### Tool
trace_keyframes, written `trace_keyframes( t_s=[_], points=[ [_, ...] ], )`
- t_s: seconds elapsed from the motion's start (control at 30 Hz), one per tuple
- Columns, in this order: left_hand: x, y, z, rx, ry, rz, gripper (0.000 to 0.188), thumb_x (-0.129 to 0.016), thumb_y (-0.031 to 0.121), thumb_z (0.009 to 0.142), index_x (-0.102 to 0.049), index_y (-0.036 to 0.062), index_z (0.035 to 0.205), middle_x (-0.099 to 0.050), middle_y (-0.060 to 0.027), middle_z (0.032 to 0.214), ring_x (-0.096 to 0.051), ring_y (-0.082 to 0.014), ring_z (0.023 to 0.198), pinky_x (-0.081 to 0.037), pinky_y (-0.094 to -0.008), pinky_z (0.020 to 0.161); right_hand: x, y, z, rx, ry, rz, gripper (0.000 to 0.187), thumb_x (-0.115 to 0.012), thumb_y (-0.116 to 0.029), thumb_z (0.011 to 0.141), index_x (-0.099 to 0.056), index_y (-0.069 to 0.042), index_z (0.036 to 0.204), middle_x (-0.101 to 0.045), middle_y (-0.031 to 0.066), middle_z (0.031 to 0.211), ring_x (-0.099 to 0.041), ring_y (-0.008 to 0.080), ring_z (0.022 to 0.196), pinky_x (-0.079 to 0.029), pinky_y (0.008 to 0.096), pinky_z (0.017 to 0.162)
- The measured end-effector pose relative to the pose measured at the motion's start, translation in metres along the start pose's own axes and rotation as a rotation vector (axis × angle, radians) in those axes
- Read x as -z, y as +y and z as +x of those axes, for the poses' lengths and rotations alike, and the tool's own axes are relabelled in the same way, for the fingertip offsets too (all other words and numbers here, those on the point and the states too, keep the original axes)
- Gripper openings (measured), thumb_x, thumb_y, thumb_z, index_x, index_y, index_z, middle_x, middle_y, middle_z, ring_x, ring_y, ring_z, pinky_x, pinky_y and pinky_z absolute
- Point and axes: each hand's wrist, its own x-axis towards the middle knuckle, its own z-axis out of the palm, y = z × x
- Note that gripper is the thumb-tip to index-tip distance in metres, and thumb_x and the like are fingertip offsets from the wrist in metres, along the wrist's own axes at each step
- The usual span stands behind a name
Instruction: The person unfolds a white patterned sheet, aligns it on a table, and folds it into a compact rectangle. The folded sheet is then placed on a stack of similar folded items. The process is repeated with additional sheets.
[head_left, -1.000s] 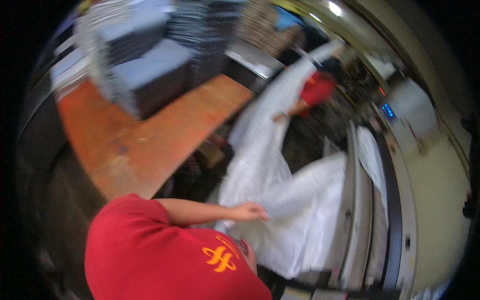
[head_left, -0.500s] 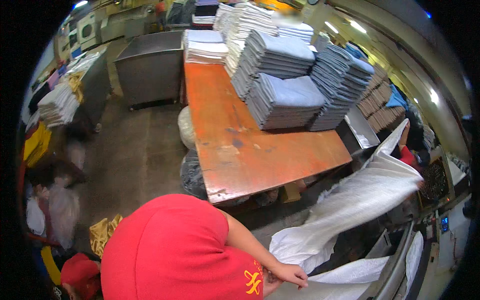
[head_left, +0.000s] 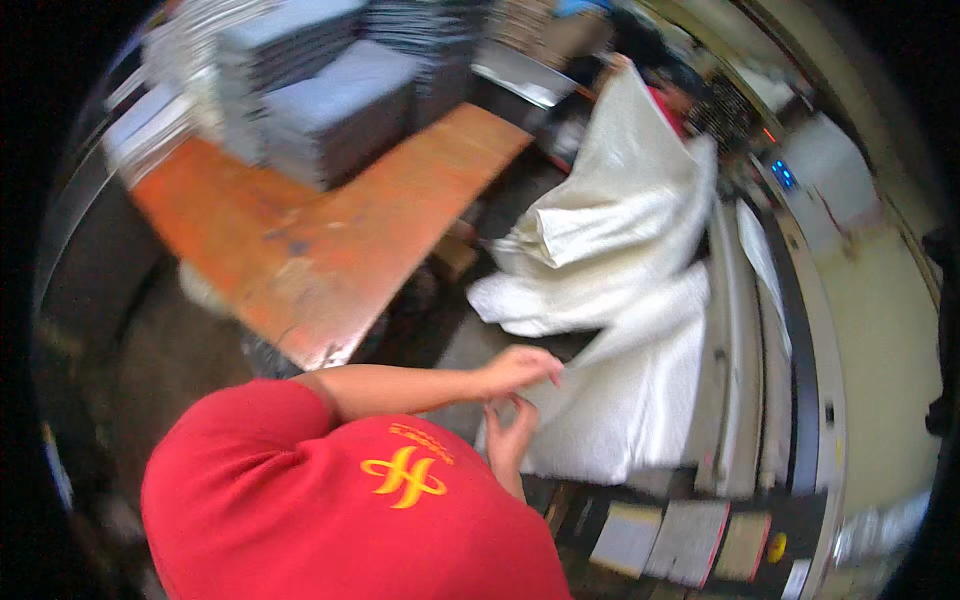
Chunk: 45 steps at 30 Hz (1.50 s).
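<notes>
A large white cloth sheet [head_left: 640,400] spreads to the right of my body, over the feed side of a long machine. My left hand [head_left: 522,370] reaches across from the left, fingers closed at the sheet's near edge. Just below it my right hand [head_left: 511,435] pinches the same edge, with thumb and fingers curled together. Both hands are slightly blurred. Farther off, another white cloth [head_left: 590,225] hangs in folds, its top raised by a co-worker's hand [head_left: 615,68]. That person in a red top is mostly hidden behind the cloth.
An orange-topped table [head_left: 330,260] stands at the left, bearing tall stacks of folded grey-blue cloths [head_left: 335,110] and white ones [head_left: 150,130]. On the right runs the machine's long roller edge [head_left: 745,370]. Several paper sheets [head_left: 690,540] lie on a dark panel at lower right.
My view has turned right, so the table and stacks shift left. My hands now show beside the spread sheet. The co-worker's cloth hangs more upright, spread wider.
</notes>
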Motion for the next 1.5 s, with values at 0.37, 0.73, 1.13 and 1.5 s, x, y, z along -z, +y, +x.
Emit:
trace_keyframes(
  t_s=[0.37,0.73,1.13,1.5],
  points=[
    [0.037,0.021,0.011,-0.057,-0.116,0.123,0.025,-0.055,0.027,0.094,-0.065,0.0039,0.093,-0.054,-0.0003,0.08,-0.049,-0.0096,0.078,-0.039,-0.0236,0.072,-0.018,-0.004,-0.003,-0.372,0.119,0.314,0.017,-0.054,-0.016,0.094,-0.051,0.0,0.1,-0.06,0.0153,0.086,-0.06,0.0278,0.078,-0.048,0.0376,0.071],
    [0.185,-0.025,-0.058,-0.181,-0.034,0.979,0.016,-0.067,0.013,0.076,-0.066,0.008,0.092,-0.063,-0.0114,0.097,-0.058,-0.0309,0.098,-0.045,-0.0411,0.088,-0.025,0.109,-0.03,-0.966,0.293,0.782,0.032,-0.062,-0.007,0.084,-0.049,-0.003,0.113,-0.057,0.0088,0.094,-0.056,0.0183,0.082,-0.047,0.0325,0.066],
    [0.347,-0.029,-0.158,0.198,0.708,1.486,0.019,-0.06,0.02,0.084,-0.066,0.0102,0.098,-0.055,-0.0145,0.117,-0.047,-0.033,0.113,-0.037,-0.0455,0.096,-0.064,0.169,-0.191,-1.526,0.513,0.572,0.027,-0.065,-0.012,0.079,-0.051,-0.01,0.102,-0.058,0.005,0.1,-0.055,0.0184,0.088,-0.045,0.0351,0.074],
    [0.358,-0.043,-0.161,0.138,0.715,1.356,0.02,-0.059,0.021,0.084,-0.065,0.0113,0.1,-0.051,-0.0135,0.12,-0.042,-0.0318,0.118,-0.032,-0.0492,0.097,-0.138,0.151,-0.174,-1.295,0.426,0.754,0.025,-0.068,-0.007,0.074,-0.053,-0.01,0.093,-0.051,0.0002,0.073,-0.046,0.0106,0.054,-0.033,0.0263,0.042]
  ],
)
